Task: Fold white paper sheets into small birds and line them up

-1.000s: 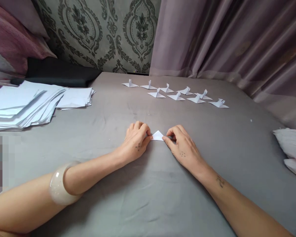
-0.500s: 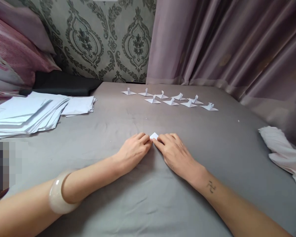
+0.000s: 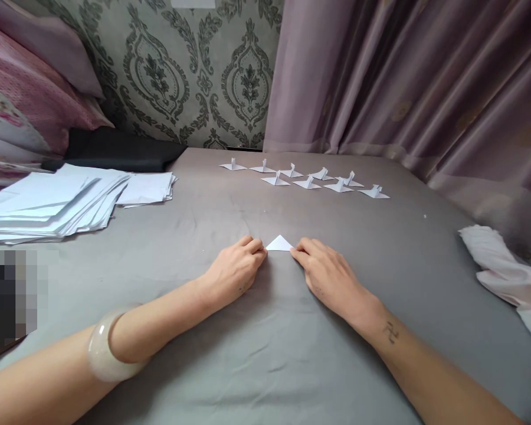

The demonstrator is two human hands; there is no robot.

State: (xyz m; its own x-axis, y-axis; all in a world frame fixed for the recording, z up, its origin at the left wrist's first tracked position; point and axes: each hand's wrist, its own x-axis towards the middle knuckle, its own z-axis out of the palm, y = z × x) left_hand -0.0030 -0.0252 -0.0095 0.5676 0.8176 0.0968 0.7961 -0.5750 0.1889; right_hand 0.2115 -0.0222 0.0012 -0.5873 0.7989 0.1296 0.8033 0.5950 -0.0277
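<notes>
A small white paper triangle [image 3: 279, 243] lies on the grey cloth, its peak pointing away from me and its long edge facing me. My left hand [image 3: 242, 260] pinches the left corner between curled fingers. At the right corner, the thumb and fingers of my right hand [image 3: 326, 265] are closed on the paper in the same way. Both corner tips are hidden under my fingers. A pale bangle [image 3: 110, 348] circles my left forearm.
Several folded white paper figures [image 3: 307, 182] stand in two rows towards the back. Stacks of white paper sheets [image 3: 48, 200] lie at the left, before a black cloth [image 3: 124, 150]. Bunched white fabric [image 3: 508, 271] rests at the right, near a purple curtain [image 3: 371, 77].
My right hand has slid right along the paper and the left hand slightly left. The triangle between them now shows much more of its surface.
</notes>
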